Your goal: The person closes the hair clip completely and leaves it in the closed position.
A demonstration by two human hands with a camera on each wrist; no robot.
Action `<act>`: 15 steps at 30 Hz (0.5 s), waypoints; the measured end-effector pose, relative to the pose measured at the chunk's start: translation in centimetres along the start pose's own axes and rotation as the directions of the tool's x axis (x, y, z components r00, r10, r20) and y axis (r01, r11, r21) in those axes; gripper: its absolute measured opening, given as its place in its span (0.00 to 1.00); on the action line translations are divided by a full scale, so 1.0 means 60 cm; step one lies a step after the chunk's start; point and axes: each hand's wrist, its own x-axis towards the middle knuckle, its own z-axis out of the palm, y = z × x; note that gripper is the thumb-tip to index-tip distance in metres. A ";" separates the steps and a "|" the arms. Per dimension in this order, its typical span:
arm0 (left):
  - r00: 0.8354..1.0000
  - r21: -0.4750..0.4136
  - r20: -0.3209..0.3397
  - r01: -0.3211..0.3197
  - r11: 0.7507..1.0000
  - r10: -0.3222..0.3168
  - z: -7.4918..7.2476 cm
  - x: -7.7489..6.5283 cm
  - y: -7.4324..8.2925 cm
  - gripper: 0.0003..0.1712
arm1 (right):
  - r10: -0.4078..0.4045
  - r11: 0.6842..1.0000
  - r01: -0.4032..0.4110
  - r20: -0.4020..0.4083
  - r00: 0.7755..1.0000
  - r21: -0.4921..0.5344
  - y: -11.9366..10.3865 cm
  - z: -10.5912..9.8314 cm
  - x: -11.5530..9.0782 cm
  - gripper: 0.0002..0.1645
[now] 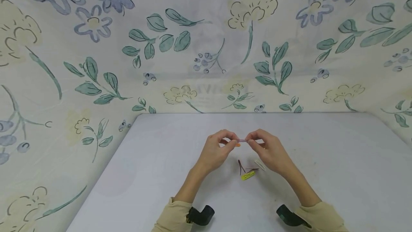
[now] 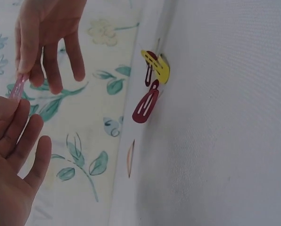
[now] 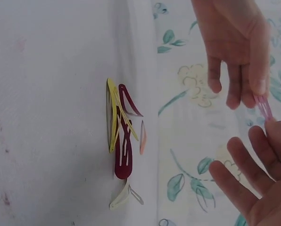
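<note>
We see a slim pink clip [image 1: 242, 140], paler and more lilac from the head view, with narrow slots through its flat body. It sits above the table [image 1: 145, 174], between the fingertips of the left hand [image 1: 216, 151] and the right hand [image 1: 269, 150]. Its long axis runs from one hand to the other, nearly level from the head; the fingers cover its ends, so we cannot tell which is the narrow one. Each hand pinches an end between thumb and forefinger, with the other fingers loosely spread. We find an orange clip [image 1: 238, 145] showing just below the left fingertips, lying on the table. Nearer the wearer than both hands' fingertips lie two red clips [image 1: 240, 164], a yellow clip [image 1: 248, 175] and, closest to the right hand, a white clip [image 1: 260, 165].
</note>
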 end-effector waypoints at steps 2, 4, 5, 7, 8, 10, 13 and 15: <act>1.000 -0.012 0.015 0.012 1.000 -0.012 0.001 -0.001 0.001 0.04 | 0.000 1.000 0.000 0.005 1.000 0.000 0.001 0.000 0.000 0.04; 0.999 -0.029 0.026 0.023 0.999 -0.022 0.003 -0.002 0.001 0.05 | 0.005 1.000 -0.005 0.002 1.000 0.002 0.003 -0.001 0.000 0.04; 0.999 -0.035 0.029 0.028 0.999 -0.027 0.003 -0.002 0.001 0.05 | 0.007 1.000 -0.007 0.000 1.000 0.004 0.003 -0.002 0.000 0.04; 0.999 -0.044 0.023 0.032 0.999 -0.031 0.005 -0.001 0.000 0.05 | 0.012 1.000 -0.012 -0.004 1.000 0.005 0.004 -0.002 0.000 0.04; 0.999 -0.047 0.015 0.035 0.998 -0.034 0.006 -0.001 0.000 0.05 | 0.016 1.000 -0.016 -0.007 1.000 0.007 0.004 -0.003 0.000 0.04; 0.999 -0.053 0.001 0.041 0.998 -0.041 0.007 -0.001 -0.001 0.05 | 0.027 1.000 -0.027 -0.010 1.000 0.011 0.004 -0.003 0.000 0.05; 0.999 -0.065 -0.011 0.048 0.997 -0.049 0.009 0.000 -0.002 0.04 | 0.049 0.999 -0.048 -0.013 0.999 0.015 0.004 -0.003 0.000 0.05; 0.999 -0.068 -0.013 0.050 0.996 -0.051 0.009 0.001 -0.002 0.04 | 0.064 0.998 -0.064 -0.015 0.998 0.016 0.003 -0.002 0.001 0.05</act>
